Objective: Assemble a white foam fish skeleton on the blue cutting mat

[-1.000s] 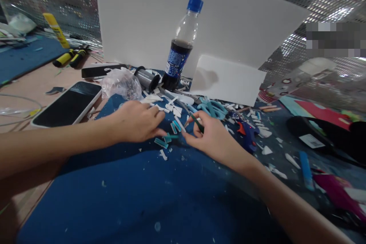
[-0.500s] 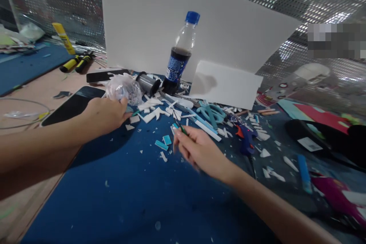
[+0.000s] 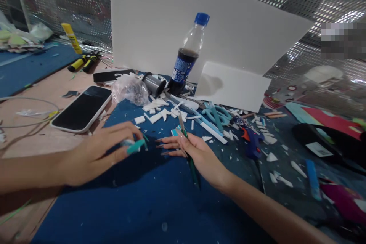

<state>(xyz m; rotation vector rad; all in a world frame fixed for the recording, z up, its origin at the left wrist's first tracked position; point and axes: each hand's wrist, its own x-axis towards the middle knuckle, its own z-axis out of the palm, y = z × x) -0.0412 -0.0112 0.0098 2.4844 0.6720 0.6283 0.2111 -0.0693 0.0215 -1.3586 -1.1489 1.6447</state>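
My left hand (image 3: 100,152) is above the blue mat (image 3: 126,206), with a small teal-green piece (image 3: 135,146) between thumb and fingers. What kind of piece it is I cannot make out. To its right, my right hand (image 3: 200,154) grips a slim green craft knife (image 3: 192,167) between thumb and forefinger, its grey pointed tip upward. The other fingers stretch out low over the mat toward the left hand. A blue-and-white scrap (image 3: 175,132) shows just past those fingers. White foam scraps (image 3: 157,116) lie beyond both hands.
A cola bottle (image 3: 184,61) stands before a white board (image 3: 160,15). Nearby are a crumpled plastic bag (image 3: 130,89), a grey spool (image 3: 154,84), light-blue scissors (image 3: 215,114) and a glue gun (image 3: 253,143). A phone (image 3: 82,108) lies at left.
My left hand has come away from the plastic bag, down and nearer, carrying the green piece. My right hand's fingers have stretched out over where the small blue scraps lay.
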